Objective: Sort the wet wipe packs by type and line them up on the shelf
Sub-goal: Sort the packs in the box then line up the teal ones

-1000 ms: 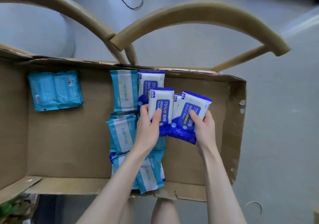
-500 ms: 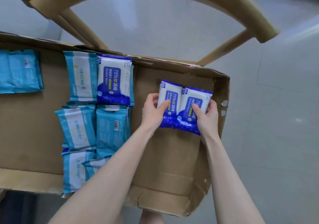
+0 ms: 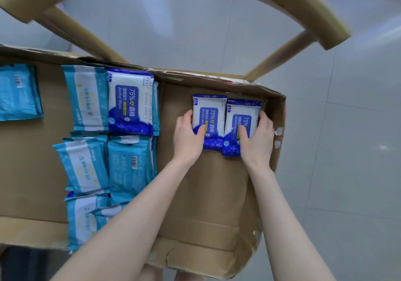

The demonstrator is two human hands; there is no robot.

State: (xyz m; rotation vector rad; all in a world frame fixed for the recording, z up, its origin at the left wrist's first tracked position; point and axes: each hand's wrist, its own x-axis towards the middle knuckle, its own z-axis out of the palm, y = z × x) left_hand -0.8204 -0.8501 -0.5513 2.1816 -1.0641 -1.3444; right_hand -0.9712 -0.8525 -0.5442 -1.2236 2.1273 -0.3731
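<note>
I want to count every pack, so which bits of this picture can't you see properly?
Head view:
Far-left light blue pack: cut off by the picture's edge.
Bottom light blue packs: the left forearm covers them, so no sure count.
Third alcohol pack: hides another pack beneath; only an edge shows.
Left hand covers part of the first alcohol pack; right hand covers part of the second alcohol pack.

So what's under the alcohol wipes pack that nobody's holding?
Under the alcohol wipes pack, edges of other packs peek out on its right, one white, one light blue. The rest of them is covered.
</note>
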